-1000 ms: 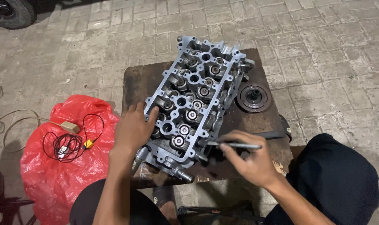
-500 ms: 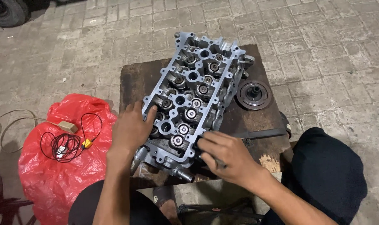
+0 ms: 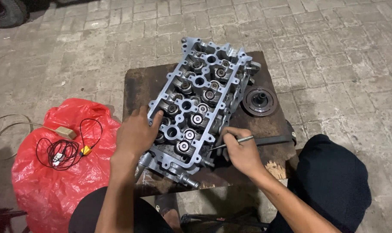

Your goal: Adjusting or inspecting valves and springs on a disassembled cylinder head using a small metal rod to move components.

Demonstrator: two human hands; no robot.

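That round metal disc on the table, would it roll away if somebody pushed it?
Probably not. The round metal disc lies flat on the rusty table, so a push would likely slide it rather than roll it. It looks like thick, solid metal, so probably stiff and heavy for its size. Stood on edge, it could roll.

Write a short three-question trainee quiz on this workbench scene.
1. True or false: the left hand rests on the grey cylinder head.
2. What does the right hand hold? A) a thin metal rod B) a hammer C) a rag
3. Fill in: the round metal disc lies on the rusty table to the ____ of the cylinder head.

Key: 1 true; 2 A; 3 right. The red plastic bag with a black cable on it lies on the paved ground beside the table.
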